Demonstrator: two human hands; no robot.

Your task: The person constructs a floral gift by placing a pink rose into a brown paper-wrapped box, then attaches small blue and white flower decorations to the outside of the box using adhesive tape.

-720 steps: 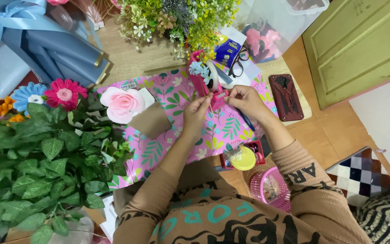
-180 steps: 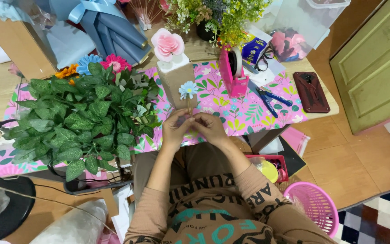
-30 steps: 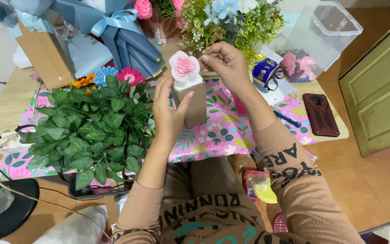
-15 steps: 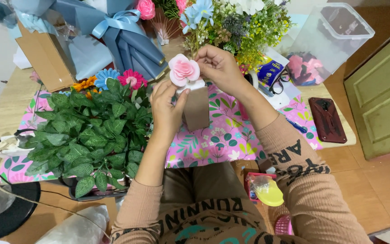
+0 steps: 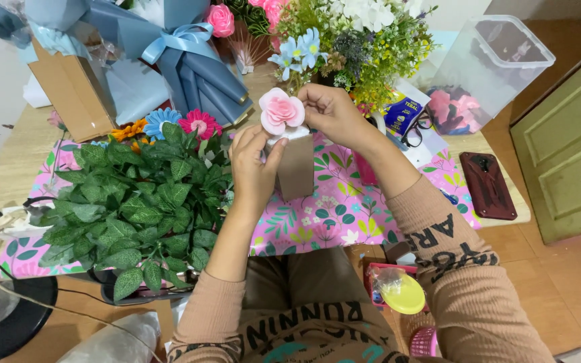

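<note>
A brown cardboard box (image 5: 296,168) stands upright on the pink floral mat (image 5: 324,215). A pink paper rose (image 5: 281,111) sits on white tissue at the box's top. My left hand (image 5: 253,165) presses against the box's left side and touches the tissue. My right hand (image 5: 331,111) is at the rose's right, with its fingers pinched on the rose or its tissue.
A bush of green artificial leaves (image 5: 136,208) with coloured flowers fills the left. Blue wrapped bouquets (image 5: 189,67) and a mixed flower bunch (image 5: 364,40) stand behind. A clear plastic tub (image 5: 485,67), a dark phone case (image 5: 487,185) and glasses (image 5: 417,131) lie right. A yellow lid (image 5: 401,294) sits below.
Over the last second my view has shifted and both hands have stayed at the box top. Earlier I held a small blue flower near my lap; before that I worked at the mat's middle.
</note>
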